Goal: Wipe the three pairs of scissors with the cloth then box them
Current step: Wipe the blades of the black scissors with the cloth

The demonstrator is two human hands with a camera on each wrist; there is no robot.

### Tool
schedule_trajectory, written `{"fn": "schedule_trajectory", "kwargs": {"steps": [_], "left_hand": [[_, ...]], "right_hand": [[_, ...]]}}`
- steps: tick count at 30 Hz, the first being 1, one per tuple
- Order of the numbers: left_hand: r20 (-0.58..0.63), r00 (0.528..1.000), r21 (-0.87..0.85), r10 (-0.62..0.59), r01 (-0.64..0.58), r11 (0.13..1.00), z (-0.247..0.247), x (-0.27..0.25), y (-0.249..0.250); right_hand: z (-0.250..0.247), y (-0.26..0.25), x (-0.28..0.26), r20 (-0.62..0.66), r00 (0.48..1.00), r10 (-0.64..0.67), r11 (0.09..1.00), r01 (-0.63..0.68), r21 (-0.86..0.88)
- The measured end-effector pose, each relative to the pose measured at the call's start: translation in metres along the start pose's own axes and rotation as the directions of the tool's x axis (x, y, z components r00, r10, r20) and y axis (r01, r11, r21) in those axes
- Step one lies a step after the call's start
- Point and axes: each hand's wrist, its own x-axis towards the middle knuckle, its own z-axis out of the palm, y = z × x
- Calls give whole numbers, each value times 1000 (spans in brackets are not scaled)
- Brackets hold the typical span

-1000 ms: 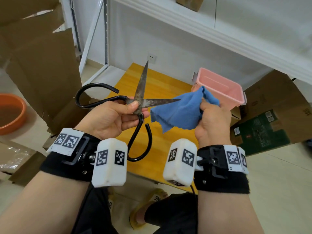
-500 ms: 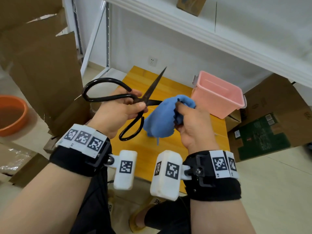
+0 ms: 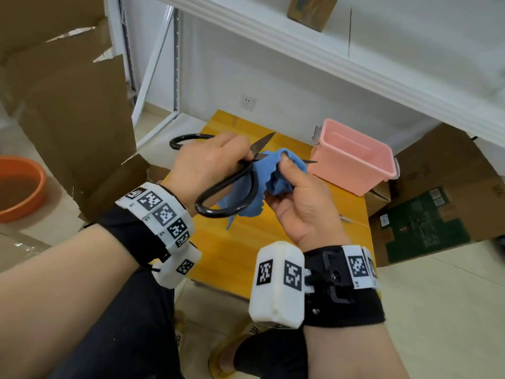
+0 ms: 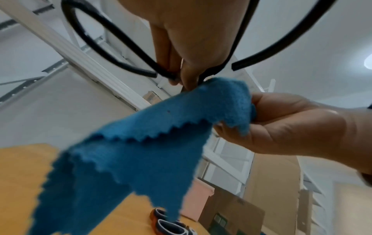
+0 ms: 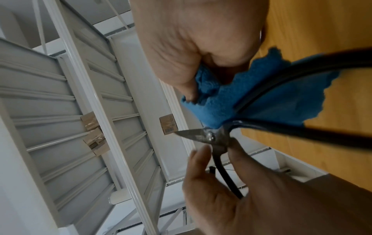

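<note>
While the left hand (image 3: 210, 165) gripped the big black-handled iron scissors (image 3: 232, 187) near the pivot, the right hand (image 3: 295, 203) had closed the crumpled blue cloth (image 3: 269, 173) around one blade, so wiping was underway.

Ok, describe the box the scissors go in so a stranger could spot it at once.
Start at the yellow wooden table in front of the person. On its far right corner, beyond the right hand, stands the pink plastic box. It is open-topped, and the only pink thing among the brown cardboard boxes beside it.
</note>
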Motion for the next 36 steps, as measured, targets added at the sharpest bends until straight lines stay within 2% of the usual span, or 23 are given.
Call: {"fn": "schedule_trajectory", "kwargs": {"steps": [4, 8, 10, 13, 15, 19, 21, 23, 24, 26, 27, 28, 29, 30, 32, 34, 36], "left_hand": [[-58, 989, 55, 134, -131, 990, 5, -3, -7], [-66, 983, 34, 169, -167, 985, 9, -5, -5], [-107, 988, 4, 112, -112, 994, 7, -8, -6], [-182, 980, 3, -79, 81, 997, 5, -15, -9], [-190, 970, 40, -153, 163, 986, 4, -18, -7], [-95, 950, 114, -299, 309, 944, 5, -14, 0], [-8, 929, 155, -370, 366, 917, 5, -8, 1], [195, 875, 139, -443, 423, 896, 8, -4, 2], [313, 818, 112, -482, 472, 874, 10, -2, 5], [493, 683, -44, -539, 638, 769, 19, -3, 9], [557, 623, -177, -549, 735, 655, 23, -4, 12], [611, 574, -316, -545, 808, 497, 27, -4, 15], [646, 547, -435, -533, 837, 332, 31, -4, 17], [654, 542, -529, -529, 827, 193, 34, -4, 19], [628, 547, -659, -554, 753, -4, 36, -2, 22], [606, 544, -720, -580, 686, -108, 37, -1, 24], [591, 552, -747, -588, 650, -140, 36, 0, 24]], "right_hand": [[-2, 2, 3, -124, 992, 12, 1000, -11, 5], [-5, 1, 5, -215, 976, -37, 999, 39, 5], [-9, -2, 6, -263, 962, -75, 997, 75, -12], [-15, -6, 7, -301, 940, -162, 987, 158, -38], [-18, -7, 6, -317, 928, -196, 981, 187, -60], [-18, -5, 2, -320, 921, -221, 974, 191, -121], [-19, -4, 1, -346, 909, -231, 972, 200, -123], [-19, -5, 0, -364, 901, -235, 972, 212, -101], [-20, -5, 0, -364, 901, -235, 972, 219, -85], [-19, -5, 0, -346, 911, -224, 974, 214, -68], [-18, -3, 0, -331, 919, -213, 977, 201, -69], [-18, -1, -1, -315, 928, -199, 980, 184, -76], [-17, 0, -1, -299, 937, -183, 983, 165, -85], [-17, 2, 0, -282, 944, -170, 984, 147, -100], [-17, 5, 1, -244, 958, -151, 984, 124, -126], [-17, 7, 2, -212, 966, -146, 982, 116, -148], [-19, 7, 2, -191, 972, -140, 979, 108, -170]]}}
